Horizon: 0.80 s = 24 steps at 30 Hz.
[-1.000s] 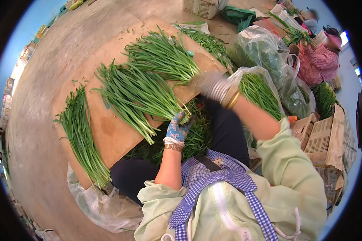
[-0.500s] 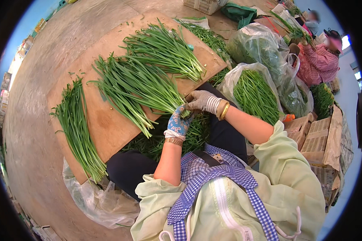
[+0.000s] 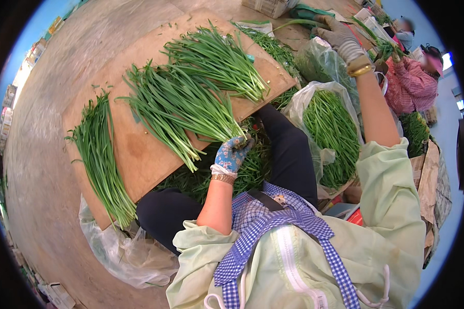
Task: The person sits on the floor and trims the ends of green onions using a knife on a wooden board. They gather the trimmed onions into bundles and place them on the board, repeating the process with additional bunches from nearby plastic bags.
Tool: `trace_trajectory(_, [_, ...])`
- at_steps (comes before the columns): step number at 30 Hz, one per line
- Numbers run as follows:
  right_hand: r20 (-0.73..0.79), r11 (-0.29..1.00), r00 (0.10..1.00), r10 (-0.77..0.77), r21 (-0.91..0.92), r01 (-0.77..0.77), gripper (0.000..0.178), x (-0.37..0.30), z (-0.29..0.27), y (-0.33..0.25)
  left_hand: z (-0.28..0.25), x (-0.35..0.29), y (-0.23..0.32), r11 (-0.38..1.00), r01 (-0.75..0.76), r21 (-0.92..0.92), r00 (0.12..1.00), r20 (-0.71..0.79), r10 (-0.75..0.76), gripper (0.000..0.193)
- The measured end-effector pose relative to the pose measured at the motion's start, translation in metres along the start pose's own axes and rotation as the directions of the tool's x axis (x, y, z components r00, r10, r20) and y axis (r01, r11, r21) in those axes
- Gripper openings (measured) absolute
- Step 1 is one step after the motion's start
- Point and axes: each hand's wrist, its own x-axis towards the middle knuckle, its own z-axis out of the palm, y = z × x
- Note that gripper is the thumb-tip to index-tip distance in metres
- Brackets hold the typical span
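My left hand (image 3: 231,154), in a blue flowered glove, is closed around the pale cut ends of a bunch of garlic chives (image 3: 198,103). The leaves of that bunch fan out over a wooden board (image 3: 139,165). Raised to the upper right, my right hand (image 3: 340,42) wears a grey striped glove. Its fingers are closed on a long green chive stalk (image 3: 299,22) that sticks out to the left. Another bunch of chives (image 3: 219,64) lies at the board's far side, and a further bunch (image 3: 100,159) along its left edge.
Right of my knee stands a clear bag packed with chives (image 3: 331,134); a fuller bag (image 3: 322,64) sits beyond it. Loose greens (image 3: 247,165) lie between my legs. A crumpled plastic bag (image 3: 134,257) is under the board's near corner. A co-worker (image 3: 410,85) handles greens at upper right.
My right hand has left the bunch ends beside my left hand and swung up to the far right, with a stalk in it. My left hand still grips the bunch.
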Motion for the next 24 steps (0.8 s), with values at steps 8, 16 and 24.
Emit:
trace_trajectory(8, [0.499,0.995,0.864,-0.062,0.095,0.017,0.046,-0.109,0.165,-0.080,-0.012,0.001,0.000,0.993,-0.035,0.110,0.998,-0.038,0.039,0.020])
trace_trajectory(16, [0.878,-0.063,0.254,-0.406,0.251,-0.966,0.047,-0.141,0.240,-0.045,0.003,-0.027,-0.025,0.977,0.212,-0.004,0.963,0.171,-0.209,0.031])
trace_trajectory(24, [0.855,0.153,0.402,-0.328,0.468,-0.870,0.029,-0.142,0.202,-0.042,-0.002,-0.045,-0.007,0.933,0.184,0.310,0.934,0.241,-0.264,0.023])
